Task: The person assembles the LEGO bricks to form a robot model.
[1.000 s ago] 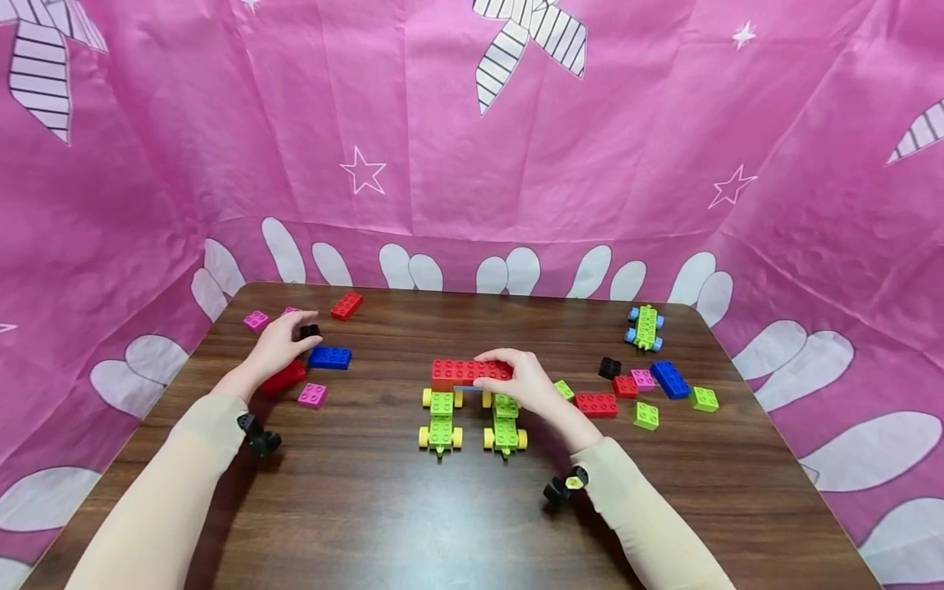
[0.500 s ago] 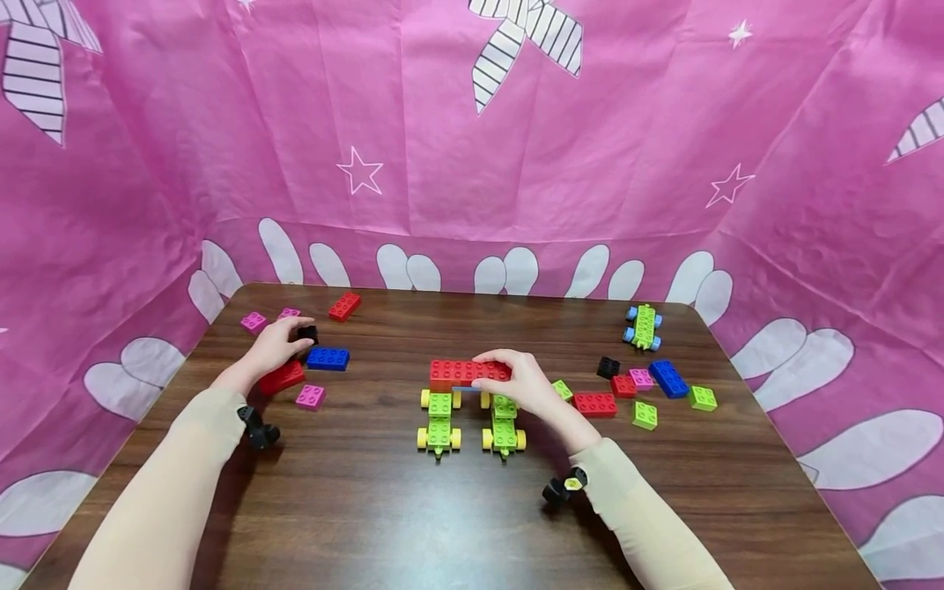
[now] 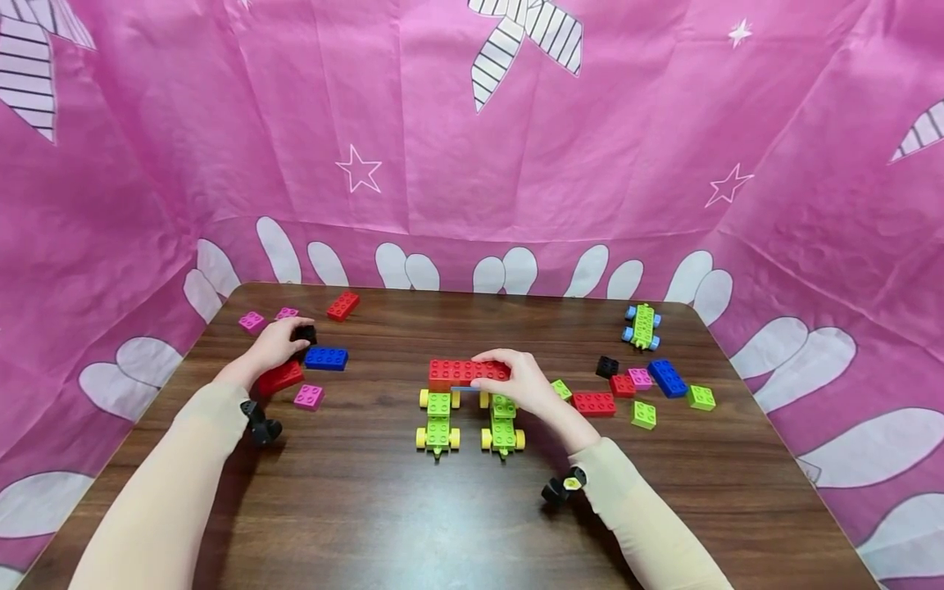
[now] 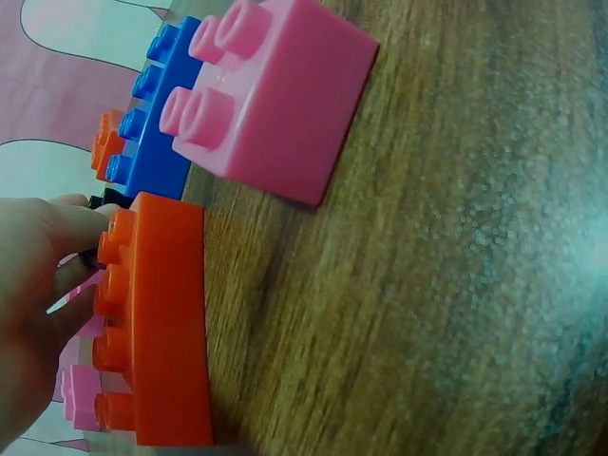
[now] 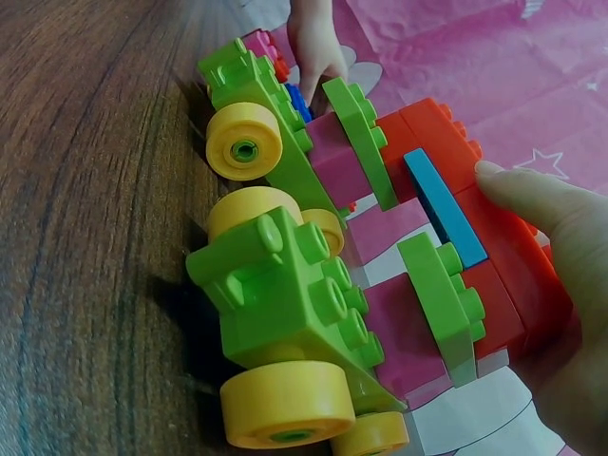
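Here's the lay of it, with 12 o'clock at the far edge of the head view: a pink backdrop [image 3: 442, 123] all round, and in front of it the dark worktop [image 3: 369, 500].

Biggest thing in play, out in the middle, is the wheeled build [image 3: 453, 375]. Its two green bases [image 3: 438, 426] stand side by side, each running 12 to 6, and across the top goes the red beam [image 5: 503, 237], long axis 9 to 3.

Now the hands! The right hand [image 3: 519, 381] comes in from 4 o'clock and has the beam's 3 o'clock end, fingers closed in on it, thumb on the near face.

The left hand [image 3: 273, 344] is well over at 9 o'clock from the build, among the loose pieces. Just on its 6 o'clock side lies a long red brick [image 3: 282, 378]; whether the palm brushes it, nobody can tell from here.

Down in size: a blue brick [image 3: 327, 358], long axis 9 to 3, sits at 4 o'clock from those left fingertips, near but apart.

And the smallest is the one that looks to matter: the black brick [image 3: 306, 334], at about 2 o'clock from the left palm, no long axis to be made out. The left fingers are narrow, curled round it, thumb on the 6 o'clock side; how firm that pinch is stays hidden. The left hand is plainly the nearer, with the build off at 3 to 4 o'clock.
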Motion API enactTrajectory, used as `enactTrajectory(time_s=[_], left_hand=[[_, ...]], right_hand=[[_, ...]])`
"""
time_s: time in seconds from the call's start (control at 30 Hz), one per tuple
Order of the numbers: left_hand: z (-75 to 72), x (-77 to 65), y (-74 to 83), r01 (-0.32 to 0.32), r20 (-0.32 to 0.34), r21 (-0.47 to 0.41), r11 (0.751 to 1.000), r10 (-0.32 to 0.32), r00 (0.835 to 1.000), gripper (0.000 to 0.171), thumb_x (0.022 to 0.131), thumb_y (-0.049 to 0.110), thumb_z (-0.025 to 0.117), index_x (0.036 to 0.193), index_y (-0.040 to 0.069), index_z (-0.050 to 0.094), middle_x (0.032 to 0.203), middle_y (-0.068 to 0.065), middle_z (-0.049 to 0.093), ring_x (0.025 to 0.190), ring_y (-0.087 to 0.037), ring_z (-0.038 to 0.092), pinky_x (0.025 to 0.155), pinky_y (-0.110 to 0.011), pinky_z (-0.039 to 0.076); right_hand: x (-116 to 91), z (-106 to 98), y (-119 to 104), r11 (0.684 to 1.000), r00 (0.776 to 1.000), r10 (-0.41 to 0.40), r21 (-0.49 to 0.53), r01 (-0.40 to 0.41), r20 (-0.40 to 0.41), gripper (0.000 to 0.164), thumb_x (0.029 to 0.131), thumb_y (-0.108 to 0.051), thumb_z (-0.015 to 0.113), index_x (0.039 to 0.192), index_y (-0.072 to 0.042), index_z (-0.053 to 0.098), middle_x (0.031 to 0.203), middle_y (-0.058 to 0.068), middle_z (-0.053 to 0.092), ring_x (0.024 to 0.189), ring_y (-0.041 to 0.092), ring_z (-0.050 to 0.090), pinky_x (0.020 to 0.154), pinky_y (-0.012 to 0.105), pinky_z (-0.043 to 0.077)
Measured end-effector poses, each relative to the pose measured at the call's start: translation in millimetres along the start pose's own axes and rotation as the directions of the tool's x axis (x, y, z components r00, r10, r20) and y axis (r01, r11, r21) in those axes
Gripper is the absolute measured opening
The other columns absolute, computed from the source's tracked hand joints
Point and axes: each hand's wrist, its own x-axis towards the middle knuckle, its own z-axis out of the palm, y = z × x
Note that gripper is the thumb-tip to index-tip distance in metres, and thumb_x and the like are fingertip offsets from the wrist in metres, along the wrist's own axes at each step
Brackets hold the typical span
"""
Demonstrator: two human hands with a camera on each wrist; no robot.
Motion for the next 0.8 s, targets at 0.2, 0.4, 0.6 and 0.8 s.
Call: enactTrajectory(time_s=[0.2,0.4,0.6,0.8], left_hand=[[1.7,0.6,-0.8,0.007,-0.002,0.011,1.000,-0.007,1.000,0.041,0.091,-0.003,0.058,0.129,-0.013,0.048,0.125,-0.038,0.051,0.116,-0.053,0.048,0.100,-0.062,0.036],[2.1,0.3,-1.9,0.014,-0.009,0.006,1.000,-0.014,1.000,0.042,0.091,-0.004,0.057,0.130,-0.012,0.048,0.126,-0.038,0.050,0.116,-0.053,0.047,0.101,-0.062,0.036],[-0.7,0.1,0.8,0.014,-0.029,0.008,1.000,-0.014,0.999,0.042,0.091,-0.003,0.058,0.130,-0.012,0.048,0.127,-0.038,0.050,0.115,-0.052,0.049,0.099,-0.062,0.037],[-5.7,3.2,12.6,-0.005,-0.044,-0.007,1.000,0.005,0.999,0.042,0.092,0.000,0.058,0.131,-0.012,0.048,0.127,-0.037,0.050,0.112,-0.049,0.051,0.098,-0.060,0.039]], right_hand=[[0.3,-0.4,-1.4,1.000,1.000,-0.004,0.003,0.003,0.004,0.037,0.081,-0.030,0.078,0.115,-0.016,0.070,0.115,0.002,0.068,0.100,0.017,0.060,0.087,0.036,0.049],[0.3,-0.4,-1.1,1.000,1.000,0.002,-0.002,-0.002,0.005,0.037,0.081,-0.030,0.078,0.115,-0.016,0.070,0.116,0.002,0.068,0.101,0.017,0.059,0.087,0.036,0.049],[0.3,0.3,0.0,1.000,1.000,-0.002,-0.004,0.002,0.004,0.037,0.082,-0.029,0.077,0.115,-0.016,0.070,0.115,0.003,0.068,0.099,0.017,0.059,0.087,0.036,0.049],[-0.6,-0.2,-0.4,1.000,1.000,-0.011,-0.016,0.011,0.000,0.038,0.082,-0.031,0.077,0.116,-0.015,0.069,0.116,0.004,0.068,0.102,0.018,0.060,0.088,0.038,0.049]])
